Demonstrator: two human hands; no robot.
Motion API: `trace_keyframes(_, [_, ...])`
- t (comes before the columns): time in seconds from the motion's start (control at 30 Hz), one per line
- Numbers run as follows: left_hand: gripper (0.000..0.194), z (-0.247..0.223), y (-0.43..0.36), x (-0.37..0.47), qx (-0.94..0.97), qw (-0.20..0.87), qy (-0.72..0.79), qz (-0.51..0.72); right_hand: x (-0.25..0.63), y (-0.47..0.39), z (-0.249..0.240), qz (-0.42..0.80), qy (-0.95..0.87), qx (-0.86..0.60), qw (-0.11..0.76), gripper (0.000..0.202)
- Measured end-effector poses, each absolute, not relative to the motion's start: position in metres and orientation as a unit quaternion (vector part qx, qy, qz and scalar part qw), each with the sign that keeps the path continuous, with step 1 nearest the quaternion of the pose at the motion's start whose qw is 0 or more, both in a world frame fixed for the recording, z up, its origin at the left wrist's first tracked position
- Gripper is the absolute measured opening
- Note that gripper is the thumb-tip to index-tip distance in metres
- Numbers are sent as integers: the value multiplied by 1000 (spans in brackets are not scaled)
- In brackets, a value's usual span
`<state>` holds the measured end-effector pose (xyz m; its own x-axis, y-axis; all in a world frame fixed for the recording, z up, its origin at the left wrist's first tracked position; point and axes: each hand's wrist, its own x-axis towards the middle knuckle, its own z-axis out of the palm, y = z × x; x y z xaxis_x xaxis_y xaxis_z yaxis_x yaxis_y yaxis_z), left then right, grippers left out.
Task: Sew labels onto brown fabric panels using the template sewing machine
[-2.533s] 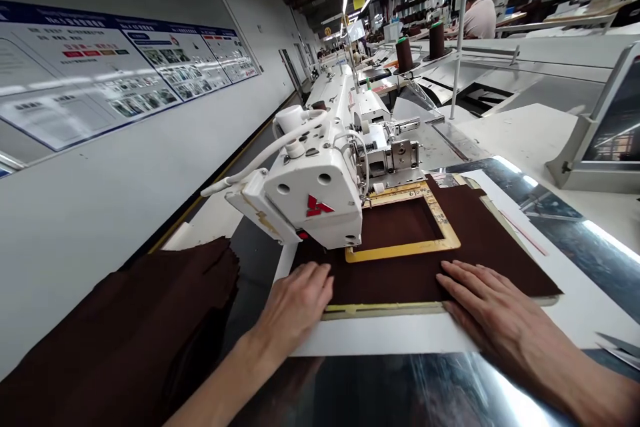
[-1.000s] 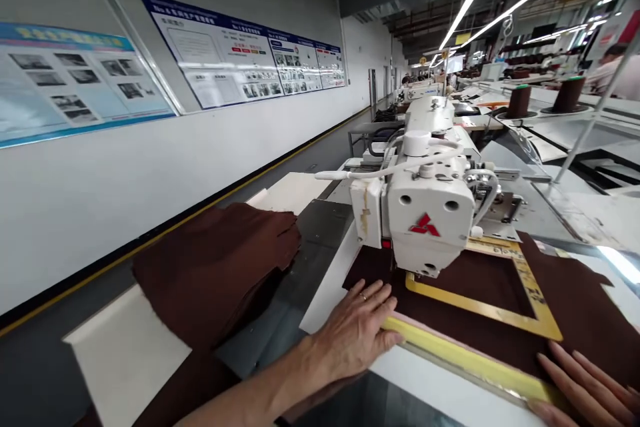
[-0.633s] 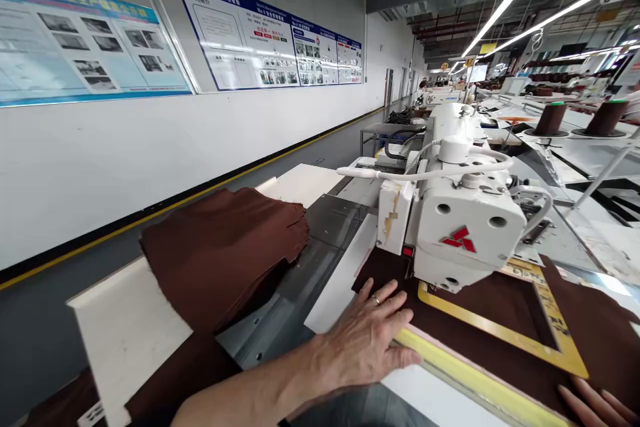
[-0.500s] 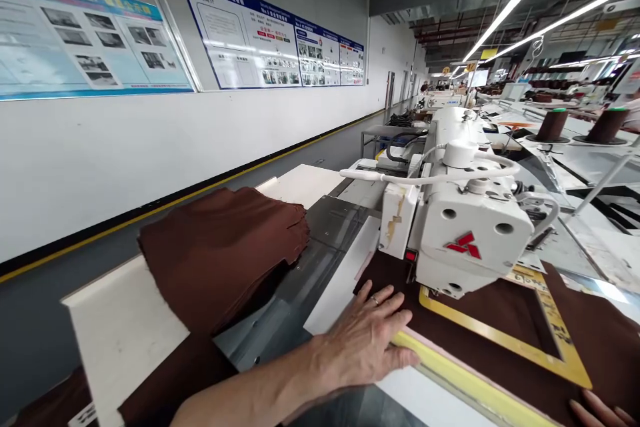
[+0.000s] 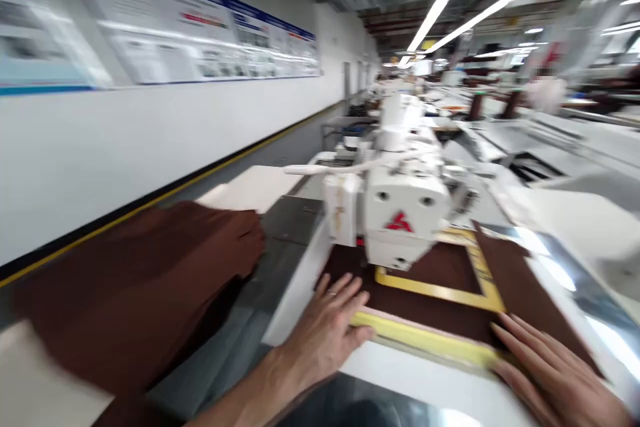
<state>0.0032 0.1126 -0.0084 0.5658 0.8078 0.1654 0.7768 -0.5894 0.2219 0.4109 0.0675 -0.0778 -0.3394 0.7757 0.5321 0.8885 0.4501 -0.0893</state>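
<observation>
Brown fabric lies flat on the sewing machine's bed, under a yellow rectangular frame. My left hand rests with fingers spread on the fabric's left front corner, its thumb over a yellow strip along the front edge. At the right end of that strip, my right hand lies with fingers stretched out on the fabric, close to the frame's corner. The white sewing machine head, with a red emblem, stands over the frame and hides part of it. Motion blurs the view somewhat.
To the left, a pile of brown fabric pieces lies on a pale board. A grey metal surface separates it from the machine. Brown thread cones stand behind on the right. A wall with posters runs along the left.
The camera view has turned right, so the machine appears further left. My right hand, barely visible at the edge before, now shows fully on the fabric. My left hand stays on the fabric's corner.
</observation>
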Motion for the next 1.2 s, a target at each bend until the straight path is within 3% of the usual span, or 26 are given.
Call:
trace_keyframes(0.07, [51, -24, 121, -2, 889, -1, 434, 145, 399, 61, -49, -111, -795, -560, 205, 43])
trace_keyframes(0.17, [63, -49, 150, -12, 900, -56, 390, 184, 407, 70, -23, -87, -764, -622, 147, 40])
trace_keyframes(0.43, [64, -57, 154, -17, 911, -13, 379, 160, 447, 62, -23, -28, -746, -634, 200, 39])
trace_keyframes(0.83, [64, -40, 152, -10, 919, -60, 359, 149, 441, 70, -31, -37, -722, -673, 156, 45])
trace_keyframes(1.2, [63, -42, 150, -12, 918, -55, 364, 148, 421, 66, -25, -21, -784, -609, 119, 43])
